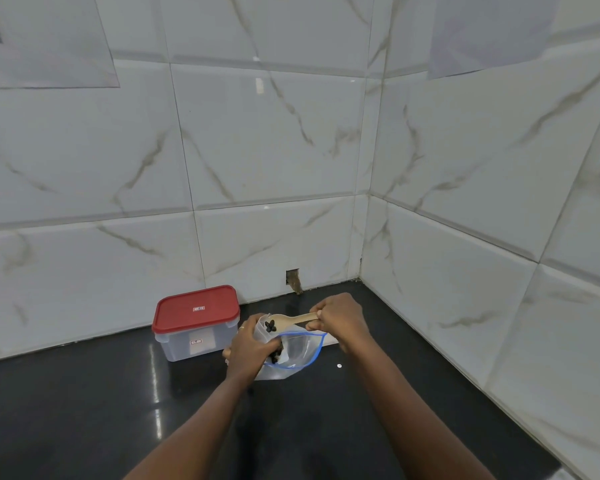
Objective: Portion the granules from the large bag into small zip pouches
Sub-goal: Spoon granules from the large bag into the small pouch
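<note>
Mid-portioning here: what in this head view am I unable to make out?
All in the head view:
1. Small pouch: the left hand covers most of it, so its fill level is hidden.
2. Blue-zipped bag: lower part is behind the left hand; how many granules remain is unclear.
3. Red-lidded container: cloudy walls hide the contents; labels are too small to read.
4. White speck on the counter: too small to identify.
5. Wooden spoon: handle end is inside the right hand.
</note>
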Tool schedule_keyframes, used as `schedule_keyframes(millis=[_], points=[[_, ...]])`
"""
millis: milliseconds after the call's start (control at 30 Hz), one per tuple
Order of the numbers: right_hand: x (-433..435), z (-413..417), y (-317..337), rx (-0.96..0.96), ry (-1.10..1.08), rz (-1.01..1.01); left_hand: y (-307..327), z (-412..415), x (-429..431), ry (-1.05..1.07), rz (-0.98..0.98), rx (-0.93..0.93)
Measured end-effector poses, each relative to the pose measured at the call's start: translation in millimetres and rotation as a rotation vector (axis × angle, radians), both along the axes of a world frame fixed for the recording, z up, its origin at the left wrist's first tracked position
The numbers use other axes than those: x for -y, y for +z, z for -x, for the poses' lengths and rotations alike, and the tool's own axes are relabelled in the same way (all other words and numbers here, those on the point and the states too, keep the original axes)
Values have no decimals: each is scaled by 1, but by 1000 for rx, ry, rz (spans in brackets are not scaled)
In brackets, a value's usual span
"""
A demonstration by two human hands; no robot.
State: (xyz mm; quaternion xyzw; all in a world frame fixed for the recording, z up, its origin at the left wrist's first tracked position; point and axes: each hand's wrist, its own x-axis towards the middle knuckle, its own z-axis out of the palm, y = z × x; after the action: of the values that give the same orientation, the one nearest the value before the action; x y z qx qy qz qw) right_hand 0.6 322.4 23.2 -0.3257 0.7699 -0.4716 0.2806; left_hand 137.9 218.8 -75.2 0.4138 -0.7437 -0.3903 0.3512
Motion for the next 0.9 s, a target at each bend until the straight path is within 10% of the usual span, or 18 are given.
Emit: schedule_keyframes(millis=[267,900], points=[[3,-23,-5,-488,86,25,-1,0,1,63,-13,-30],[-8,-29,5,-741,252,26,2,0,-5,78,-16,-40]])
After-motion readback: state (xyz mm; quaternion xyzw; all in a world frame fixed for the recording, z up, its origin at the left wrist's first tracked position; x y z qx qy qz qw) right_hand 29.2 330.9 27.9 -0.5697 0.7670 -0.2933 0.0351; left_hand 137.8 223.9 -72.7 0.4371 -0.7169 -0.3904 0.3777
